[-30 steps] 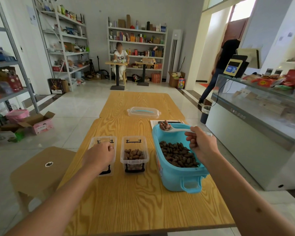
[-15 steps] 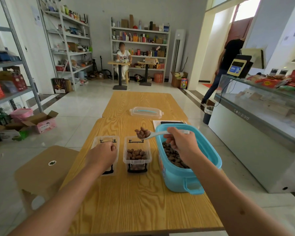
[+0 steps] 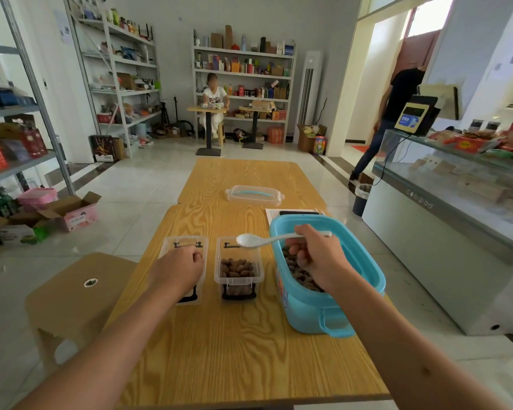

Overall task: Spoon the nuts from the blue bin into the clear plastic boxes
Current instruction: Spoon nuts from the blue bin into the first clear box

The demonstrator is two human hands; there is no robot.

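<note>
A blue bin [image 3: 365,294] with brown nuts [image 3: 301,275] stands at the right of the wooden table [image 3: 243,350]. My right hand [image 3: 317,255] grips a white spoon [image 3: 251,241] by its handle. The spoon's bowl hangs empty above the far end of the middle clear box [image 3: 239,270], which holds nuts. Left of it is a second clear box [image 3: 187,244]. My left hand [image 3: 176,269] rests on that box with curled fingers and hides most of it.
A clear lid with a blue handle [image 3: 254,194] lies farther back on the table. Papers and a dark device [image 3: 293,213] lie behind the bin. A wooden stool [image 3: 74,291] stands at the left, a glass display counter [image 3: 456,208] at the right.
The spoon carried nuts from the bin leftward over the middle box. It is now empty, and the box holds more nuts. My left hand stayed on the left box.
</note>
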